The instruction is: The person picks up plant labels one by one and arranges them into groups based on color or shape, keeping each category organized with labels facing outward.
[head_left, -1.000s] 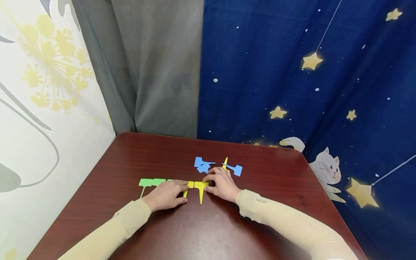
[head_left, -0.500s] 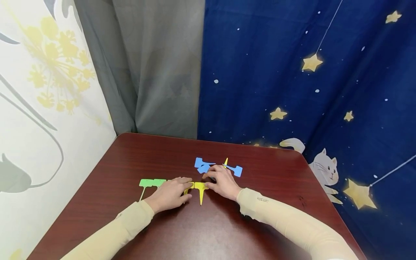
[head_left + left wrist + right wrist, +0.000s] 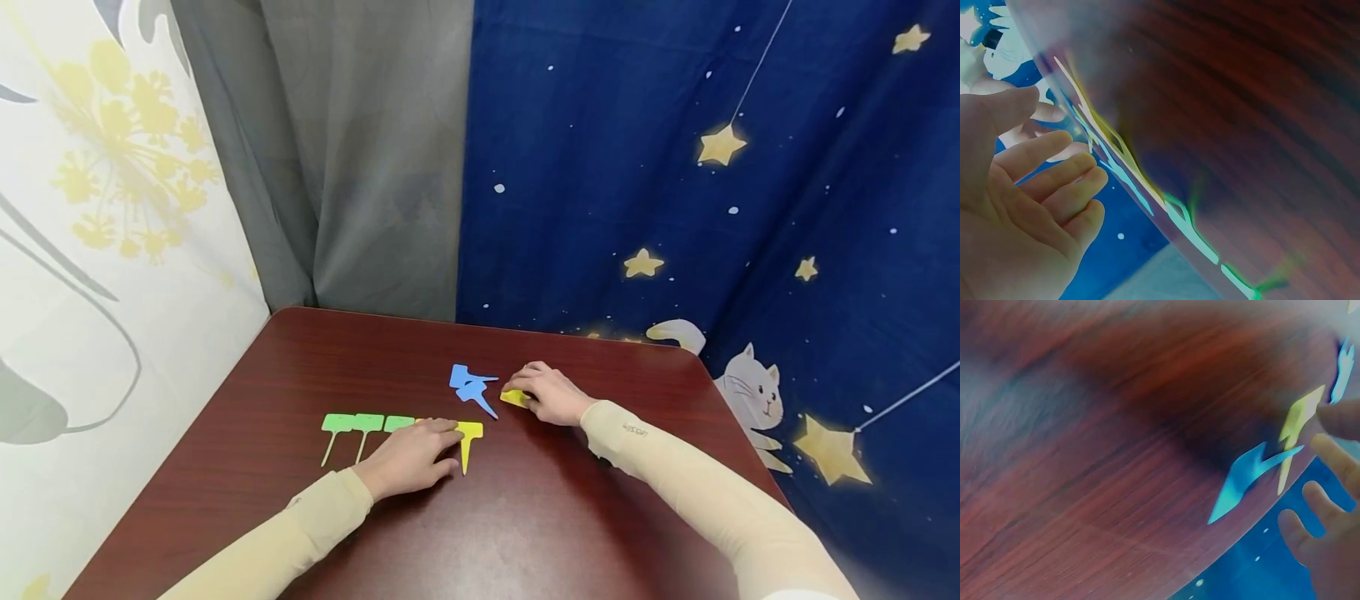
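In the head view my left hand (image 3: 420, 457) rests palm down over a row of T-shaped plastic plant labels. Its fingertips overlap the head of the rightmost yellow label (image 3: 470, 432) and hide part of the row. Green labels (image 3: 369, 423) extend to the left. My right hand (image 3: 551, 395) reaches over another yellow label (image 3: 513, 398) farther back. In the right wrist view, thumb and index finger are right at the edge of that yellow label (image 3: 1302, 414), which lies on the table. Its stem crosses that of a blue label (image 3: 1238, 481), hidden under the hand in the head view.
Two overlapping blue labels (image 3: 476, 392) lie between the row and the right hand. The dark red wooden table (image 3: 480, 533) ends at a grey curtain (image 3: 382, 167) and a blue star-patterned curtain (image 3: 570, 208).
My right hand has left the rightmost yellow label of the row and moved back and right to the other yellow label. My left hand has slid slightly right along the row.
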Motion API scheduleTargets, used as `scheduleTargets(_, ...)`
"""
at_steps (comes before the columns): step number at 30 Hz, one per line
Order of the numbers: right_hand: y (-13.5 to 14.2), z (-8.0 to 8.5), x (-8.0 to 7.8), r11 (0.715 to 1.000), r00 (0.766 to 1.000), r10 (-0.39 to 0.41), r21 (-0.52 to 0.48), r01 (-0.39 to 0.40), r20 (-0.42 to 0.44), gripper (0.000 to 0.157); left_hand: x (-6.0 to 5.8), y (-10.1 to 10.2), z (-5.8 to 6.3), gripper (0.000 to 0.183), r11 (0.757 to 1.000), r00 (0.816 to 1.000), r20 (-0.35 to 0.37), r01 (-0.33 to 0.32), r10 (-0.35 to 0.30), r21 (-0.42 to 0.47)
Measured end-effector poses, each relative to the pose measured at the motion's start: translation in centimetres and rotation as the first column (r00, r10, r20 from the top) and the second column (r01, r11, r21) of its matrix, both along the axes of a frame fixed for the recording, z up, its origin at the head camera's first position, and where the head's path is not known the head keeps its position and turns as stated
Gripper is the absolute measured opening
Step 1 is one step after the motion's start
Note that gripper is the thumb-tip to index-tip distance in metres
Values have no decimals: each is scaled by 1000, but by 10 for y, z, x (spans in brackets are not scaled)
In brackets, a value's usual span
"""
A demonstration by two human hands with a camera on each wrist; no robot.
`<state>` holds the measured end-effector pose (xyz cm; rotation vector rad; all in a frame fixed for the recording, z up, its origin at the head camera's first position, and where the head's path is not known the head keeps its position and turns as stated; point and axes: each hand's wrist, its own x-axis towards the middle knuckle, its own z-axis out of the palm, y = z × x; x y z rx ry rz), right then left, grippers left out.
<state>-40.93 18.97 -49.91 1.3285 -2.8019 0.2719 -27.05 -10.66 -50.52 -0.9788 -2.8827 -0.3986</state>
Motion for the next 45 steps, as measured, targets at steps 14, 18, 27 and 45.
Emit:
scheduleTargets(14, 15, -10, -15, 979, 977, -188, 63, 195, -101, 38, -8, 18, -1, 45, 999, 1000, 21, 14, -13, -32)
scheduleTargets(18, 19, -10, -18, 964, 962, -258, 49, 263, -88, 39, -10, 21, -2, 46, 999, 1000, 26, 13, -11, -43)
scheduleTargets(27, 21, -12, -24, 945, 942, -320, 43, 325, -104, 29, -11, 23, -2, 44, 999, 1000, 20, 24, -23, -48)
scheduleTargets(45, -21, -2, -27, 875, 872, -477, -39, 483, 108, 31, -11, 25, -5, 44, 999, 999, 38, 11, -9, -43)
